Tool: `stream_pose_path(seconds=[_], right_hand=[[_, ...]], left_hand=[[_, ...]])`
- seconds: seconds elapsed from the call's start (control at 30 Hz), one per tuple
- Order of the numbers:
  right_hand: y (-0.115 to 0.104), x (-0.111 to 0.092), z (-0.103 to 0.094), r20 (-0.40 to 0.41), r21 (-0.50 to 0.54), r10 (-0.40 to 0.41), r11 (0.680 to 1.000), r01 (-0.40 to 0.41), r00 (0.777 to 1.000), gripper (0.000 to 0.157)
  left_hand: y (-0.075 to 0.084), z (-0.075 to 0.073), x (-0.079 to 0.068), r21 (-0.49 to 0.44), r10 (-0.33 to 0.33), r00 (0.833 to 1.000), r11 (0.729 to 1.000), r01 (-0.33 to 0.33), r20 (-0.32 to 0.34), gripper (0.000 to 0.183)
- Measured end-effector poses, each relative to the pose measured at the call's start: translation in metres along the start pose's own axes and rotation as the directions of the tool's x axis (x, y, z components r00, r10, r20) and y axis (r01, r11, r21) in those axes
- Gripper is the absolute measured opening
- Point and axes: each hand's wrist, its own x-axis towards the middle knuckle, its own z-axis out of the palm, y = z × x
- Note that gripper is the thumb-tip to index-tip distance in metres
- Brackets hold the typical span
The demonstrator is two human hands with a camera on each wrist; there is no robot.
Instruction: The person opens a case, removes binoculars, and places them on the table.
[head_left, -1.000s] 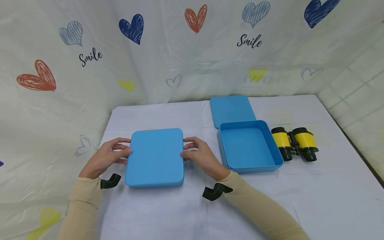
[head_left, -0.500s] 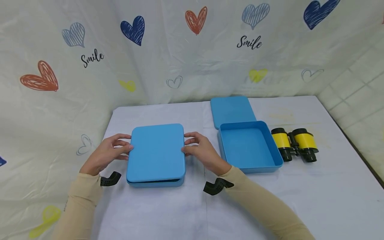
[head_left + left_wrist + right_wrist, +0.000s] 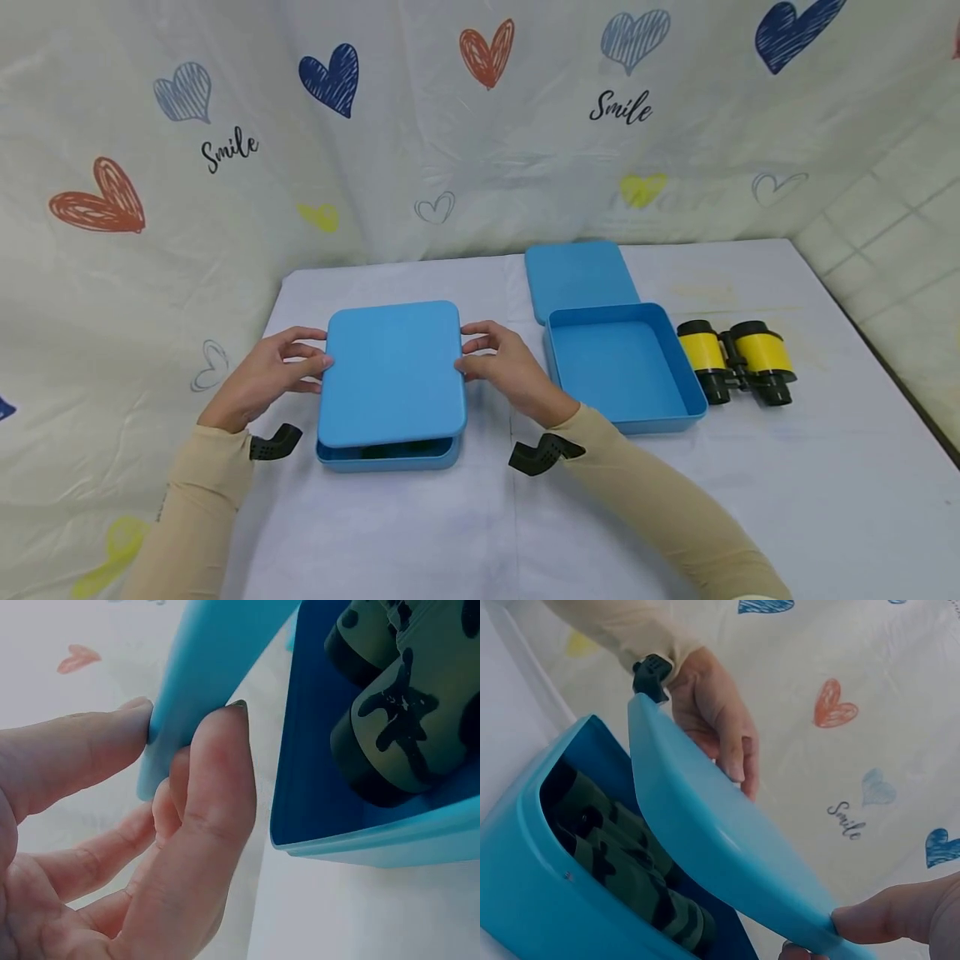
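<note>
A blue lid (image 3: 393,375) is raised off a blue box (image 3: 386,464), tilted with its near edge over the box's front rim. My left hand (image 3: 266,375) pinches the lid's left edge between thumb and fingers, and my right hand (image 3: 510,371) pinches the right edge. Inside the box lie camouflage binoculars, seen in the left wrist view as patterned barrels (image 3: 409,705) and in the right wrist view as green-and-black binoculars (image 3: 622,859). From the head view the lid hides most of them.
To the right stands a second blue box (image 3: 626,362), uncovered, its flat blue lid (image 3: 581,279) lying behind it. Yellow-and-black binoculars (image 3: 735,358) lie against that box's right side. A white cloth covers the table (image 3: 600,517); a heart-printed sheet (image 3: 390,150) hangs behind.
Both hands have lifted the lid up and slightly away from me. It lay closed on the box a second ago; now a gap shows at the front.
</note>
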Motion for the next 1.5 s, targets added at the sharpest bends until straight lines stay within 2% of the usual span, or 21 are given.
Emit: stream_pose_path(seconds=[0.4, 0.8, 1.2, 1.5], right_hand=[[-0.005, 0.008, -0.003, -0.002, -0.045, -0.008, 0.999, 0.008, 1.000, 0.056], [-0.011, 0.017, -0.008, -0.003, -0.046, -0.025, 0.999, 0.025, 1.000, 0.056], [-0.020, 0.025, -0.012, -0.014, -0.078, -0.038, 0.996, 0.037, 0.999, 0.056], [-0.028, 0.031, -0.015, -0.029, -0.110, -0.064, 0.992, 0.060, 0.998, 0.056]], left_hand=[[0.003, -0.002, 0.005, 0.023, 0.005, 1.000, 1.000, -0.004, -0.020, 0.074], [0.009, -0.006, 0.010, 0.018, 0.025, 0.999, 1.000, -0.025, -0.031, 0.069], [0.016, -0.008, 0.020, -0.001, 0.041, 0.999, 0.999, -0.041, -0.027, 0.068], [0.019, -0.011, 0.028, 0.033, 0.035, 0.999, 0.999, -0.034, -0.037, 0.069]])
